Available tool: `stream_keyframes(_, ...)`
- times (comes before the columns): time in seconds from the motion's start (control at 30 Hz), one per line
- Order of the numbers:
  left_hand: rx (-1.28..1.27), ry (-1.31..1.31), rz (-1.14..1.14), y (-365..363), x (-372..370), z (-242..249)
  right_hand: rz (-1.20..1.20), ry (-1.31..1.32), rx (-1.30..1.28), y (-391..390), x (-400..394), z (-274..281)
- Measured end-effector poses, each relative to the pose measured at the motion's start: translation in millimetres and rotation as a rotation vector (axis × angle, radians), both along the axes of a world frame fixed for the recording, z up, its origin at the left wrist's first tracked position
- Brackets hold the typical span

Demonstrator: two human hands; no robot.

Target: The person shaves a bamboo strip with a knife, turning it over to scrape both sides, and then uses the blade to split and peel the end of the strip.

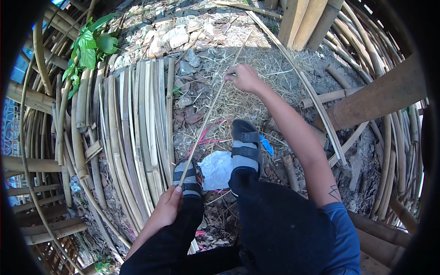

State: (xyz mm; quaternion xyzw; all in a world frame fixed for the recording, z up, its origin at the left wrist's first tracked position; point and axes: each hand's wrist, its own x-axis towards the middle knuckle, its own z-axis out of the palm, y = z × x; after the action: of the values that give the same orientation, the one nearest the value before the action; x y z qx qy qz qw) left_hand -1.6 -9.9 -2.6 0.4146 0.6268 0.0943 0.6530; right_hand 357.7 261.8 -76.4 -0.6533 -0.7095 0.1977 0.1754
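Note:
A long thin bamboo strip [205, 123] runs diagonally between my hands, its far end above the straw-covered ground. My left hand [168, 205] pinches its near end, close to my left sandal [188, 176]. Farther up, my right hand [243, 79] is closed around the strip, with a small green and dark object [233, 74] showing at the fingers; I cannot make out what it is. A white cloth or bag [215, 170] lies between my feet, and a blue item [266, 145] lies beside my right sandal [246, 145].
Bamboo slats [145, 123] lie side by side at the left. A long split piece [305, 82] slants across the right, near a thick bamboo pole [378, 96]. Pink string [206, 140] lies near my feet. Upright poles [308, 23] stand at the top right; a leafy plant [87, 48] grows upper left.

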Motion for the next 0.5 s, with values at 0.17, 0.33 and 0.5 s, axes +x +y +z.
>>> stream_keyframes(0.17,0.012,0.046,0.008,1,0,1,-0.046,0.272,-0.066,16,8,-27)
stream_keyframes(0.33,0.009,0.026,0.027,1,0,-1,-0.185,0.480,-0.202,14,11,-21)
stream_keyframes(0.5,0.032,0.039,-0.004,1,-2,-3,-0.029,0.248,-0.087,4,15,-11)
